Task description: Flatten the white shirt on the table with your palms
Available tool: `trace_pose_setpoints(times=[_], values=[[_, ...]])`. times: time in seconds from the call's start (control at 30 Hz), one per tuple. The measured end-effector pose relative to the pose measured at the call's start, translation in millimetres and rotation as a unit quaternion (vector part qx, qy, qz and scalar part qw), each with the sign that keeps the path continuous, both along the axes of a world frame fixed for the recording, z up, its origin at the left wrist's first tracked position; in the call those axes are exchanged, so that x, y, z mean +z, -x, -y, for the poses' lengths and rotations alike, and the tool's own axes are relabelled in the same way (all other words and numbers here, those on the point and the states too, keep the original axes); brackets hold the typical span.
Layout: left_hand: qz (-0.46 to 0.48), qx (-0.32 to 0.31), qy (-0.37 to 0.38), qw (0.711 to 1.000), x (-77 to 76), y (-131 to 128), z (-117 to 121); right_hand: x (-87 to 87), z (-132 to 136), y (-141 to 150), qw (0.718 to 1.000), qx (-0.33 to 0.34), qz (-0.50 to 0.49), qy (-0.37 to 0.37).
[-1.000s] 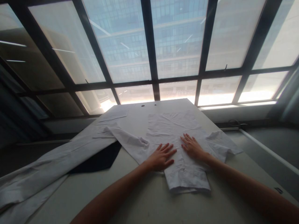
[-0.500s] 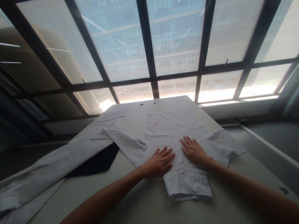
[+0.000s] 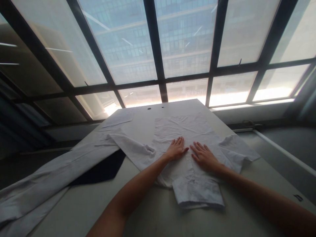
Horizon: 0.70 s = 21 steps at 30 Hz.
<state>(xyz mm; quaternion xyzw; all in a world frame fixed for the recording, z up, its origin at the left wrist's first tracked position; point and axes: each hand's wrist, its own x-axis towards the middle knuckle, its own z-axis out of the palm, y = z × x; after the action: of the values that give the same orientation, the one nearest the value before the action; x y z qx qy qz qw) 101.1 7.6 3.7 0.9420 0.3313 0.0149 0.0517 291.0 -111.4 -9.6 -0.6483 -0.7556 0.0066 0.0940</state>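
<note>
While both palms press flat, fingers spread, the left hand point(image 3: 176, 148) and right hand point(image 3: 203, 156) rest on the white shirt point(image 3: 184, 131) lying on the table point(image 3: 153, 214).

Bare desk point(image 3: 158, 214) lies open along the near edge, with room to pass beneath both forearms. To the left, a long white garment point(image 3: 49, 179) and a dark cloth point(image 3: 103, 169) block the way. The white shirt point(image 3: 185, 131) fills the middle; its far side leaves a clear strip before the window point(image 3: 158, 49).
</note>
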Motion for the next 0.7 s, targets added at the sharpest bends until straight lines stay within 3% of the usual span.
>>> trace_pose_setpoints(times=[0.23, 0.53, 0.7], values=[[-0.020, 0.056, 0.012, 0.998, 7.1, 25.4, -16.3, 6.5, 3.3, 1.3, 1.000, -0.007, -0.005, 0.002], [-0.033, 0.164, -0.002, 0.986, -0.1, 75.8, -66.0, 5.0, 3.4, 0.2, 1.000, -0.004, -0.015, 0.008], [-0.038, 0.217, -0.014, 0.975, 4.4, 91.9, -80.1, 6.2, 4.0, 0.2, 1.000, 0.001, -0.019, 0.004]])
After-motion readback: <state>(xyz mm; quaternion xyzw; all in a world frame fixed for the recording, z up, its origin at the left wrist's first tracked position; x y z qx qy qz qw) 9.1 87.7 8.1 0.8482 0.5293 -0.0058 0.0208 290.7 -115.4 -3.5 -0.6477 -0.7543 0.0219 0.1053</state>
